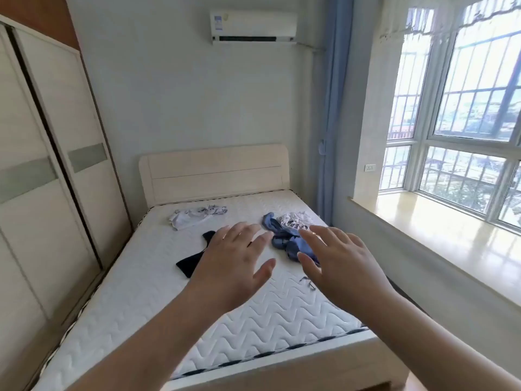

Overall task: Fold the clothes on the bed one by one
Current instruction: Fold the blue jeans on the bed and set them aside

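Note:
Three crumpled garments lie on the bare quilted mattress [135, 280]. A white one [194, 216] lies near the headboard on the left. A dark navy one [194, 256] lies in the middle, partly hidden behind my left hand. A blue and white one with lettering [284, 228] lies at the right. My left hand [234, 263] and my right hand [338, 258] are stretched out above the mattress, fingers spread and straight, holding nothing. Whether either hand touches a garment I cannot tell.
A cream wardrobe [48, 165] with sliding doors lines the left side, close to the bed. A pale headboard [214, 172] stands at the far end. To the right is a wide window sill [439, 230] under a barred window, with a blue curtain [332, 108].

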The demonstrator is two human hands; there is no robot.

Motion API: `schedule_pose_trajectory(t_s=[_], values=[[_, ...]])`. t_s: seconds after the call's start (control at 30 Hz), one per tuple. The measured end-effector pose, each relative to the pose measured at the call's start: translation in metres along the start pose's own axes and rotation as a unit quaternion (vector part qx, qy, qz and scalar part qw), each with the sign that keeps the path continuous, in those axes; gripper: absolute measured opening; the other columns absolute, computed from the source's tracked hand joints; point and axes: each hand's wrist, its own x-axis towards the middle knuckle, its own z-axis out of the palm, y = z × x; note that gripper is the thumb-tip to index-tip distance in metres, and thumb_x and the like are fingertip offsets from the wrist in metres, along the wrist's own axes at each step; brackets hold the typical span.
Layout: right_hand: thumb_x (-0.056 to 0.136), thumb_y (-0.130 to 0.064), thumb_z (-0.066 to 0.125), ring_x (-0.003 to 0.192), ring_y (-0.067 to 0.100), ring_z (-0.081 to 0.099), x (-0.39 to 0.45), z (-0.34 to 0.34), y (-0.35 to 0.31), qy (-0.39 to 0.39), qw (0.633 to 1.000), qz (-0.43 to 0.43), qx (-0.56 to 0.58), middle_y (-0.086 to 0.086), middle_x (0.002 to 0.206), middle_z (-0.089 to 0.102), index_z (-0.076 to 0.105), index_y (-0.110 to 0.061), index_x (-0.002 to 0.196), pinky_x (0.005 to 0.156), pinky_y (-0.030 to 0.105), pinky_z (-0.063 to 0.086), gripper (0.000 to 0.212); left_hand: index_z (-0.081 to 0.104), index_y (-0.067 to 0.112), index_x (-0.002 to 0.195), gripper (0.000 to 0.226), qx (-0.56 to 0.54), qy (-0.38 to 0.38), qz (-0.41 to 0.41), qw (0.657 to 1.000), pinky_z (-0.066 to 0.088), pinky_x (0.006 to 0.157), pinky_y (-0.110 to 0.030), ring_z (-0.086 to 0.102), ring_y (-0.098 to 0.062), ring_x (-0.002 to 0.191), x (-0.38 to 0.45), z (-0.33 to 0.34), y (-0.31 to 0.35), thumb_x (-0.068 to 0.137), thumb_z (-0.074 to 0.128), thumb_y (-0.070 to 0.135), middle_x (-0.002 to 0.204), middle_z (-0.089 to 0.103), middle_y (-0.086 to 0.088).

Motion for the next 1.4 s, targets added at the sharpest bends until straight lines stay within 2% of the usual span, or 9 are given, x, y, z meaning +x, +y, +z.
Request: schedule_pose_trajectory(t_s=[0.13,0.2,0.33,0.5,0.6,0.77,1.07,1.23,1.4], values=[[0.097,-0.051,0.041,0.128,0.018,0.051,-0.003,0.016,0.053,0.016,1.000,0.002,-0.023,-0.005,0.141,0.053,0.050,-0.025,0.140,0.105,0.038,0.040,0.051,0.059,0.022,0.133,0.052,-0.029,0.058,0.061,0.996,0.042,0.104,-0.042,0.054,-0.022,0.126,0.034,0.020,0.033,0.095,0.033,0.047,0.131,0.061,-0.002],[0.095,-0.049,0.044,0.117,0.021,0.061,-0.003,0.024,0.079,0.029,0.999,0.006,-0.023,-0.001,0.130,0.063,0.062,-0.021,0.130,0.096,0.040,0.050,0.049,0.061,0.020,0.131,0.052,-0.035,0.066,0.064,0.995,0.044,0.102,-0.043,0.056,-0.022,0.122,0.053,0.030,0.049,0.095,0.035,0.046,0.128,0.063,-0.002],[0.098,-0.050,0.034,0.131,0.018,0.049,0.009,0.045,0.125,-0.016,1.000,-0.001,-0.024,-0.003,0.145,0.050,0.051,-0.026,0.140,0.106,0.039,0.041,0.052,0.054,0.022,0.139,0.061,-0.011,0.016,0.051,0.999,0.036,0.110,-0.043,0.049,-0.022,0.132,0.088,0.051,0.075,0.095,0.026,0.054,0.139,0.055,-0.002],[0.100,-0.049,0.029,0.144,0.015,0.026,0.032,0.086,0.164,-0.045,0.998,-0.008,0.034,-0.007,0.159,0.025,0.023,-0.031,0.153,0.115,0.034,0.023,0.056,0.011,0.034,0.155,0.084,0.008,-0.069,0.043,0.997,0.000,0.120,-0.034,0.005,-0.012,0.150,0.122,0.092,0.087,0.082,-0.010,0.067,0.163,0.012,0.006],[0.100,-0.046,0.033,0.145,0.015,0.024,0.041,0.105,0.173,-0.051,0.997,-0.016,0.063,-0.006,0.160,0.021,0.015,-0.031,0.155,0.116,0.033,0.021,0.060,0.012,0.034,0.156,0.078,0.017,-0.086,0.036,0.995,0.001,0.120,-0.034,0.006,-0.012,0.150,0.133,0.110,0.084,0.087,-0.004,0.066,0.163,0.014,0.005],[0.101,-0.047,0.032,0.149,0.015,0.010,0.059,0.137,0.187,-0.059,0.995,-0.033,0.074,-0.005,0.163,0.011,0.008,-0.031,0.155,0.119,0.034,0.009,0.062,0.035,0.027,0.151,0.070,-0.024,-0.078,0.018,0.997,0.020,0.119,-0.041,0.029,-0.021,0.146,0.147,0.136,0.079,0.094,0.014,0.060,0.155,0.037,0.000],[0.100,-0.045,0.035,0.149,0.018,0.011,0.110,0.207,0.212,-0.096,0.994,-0.025,0.042,-0.004,0.161,0.019,0.022,-0.030,0.154,0.120,0.034,0.003,0.057,0.054,0.017,0.139,0.059,-0.038,-0.029,0.034,0.998,0.039,0.110,-0.045,0.048,-0.026,0.135,0.203,0.225,0.054,0.094,0.034,0.048,0.141,0.054,-0.007],[0.097,-0.041,0.048,0.148,0.025,0.021,0.136,0.246,0.225,-0.123,0.991,0.029,0.035,0.002,0.155,0.034,0.039,-0.024,0.148,0.118,0.036,0.001,0.054,0.060,0.016,0.133,0.055,-0.046,-0.015,0.060,0.997,0.041,0.108,-0.044,0.053,-0.027,0.129,0.243,0.280,0.041,0.092,0.037,0.045,0.134,0.060,-0.006],[0.099,-0.043,0.039,0.150,0.021,0.011,0.164,0.281,0.244,-0.146,0.987,0.068,0.016,-0.001,0.161,0.022,0.025,-0.028,0.153,0.120,0.037,0.003,0.058,0.062,0.016,0.132,0.050,-0.069,-0.012,0.079,0.994,0.041,0.107,-0.044,0.055,-0.027,0.128,0.291,0.322,0.031,0.090,0.056,0.043,0.133,0.061,-0.007]])
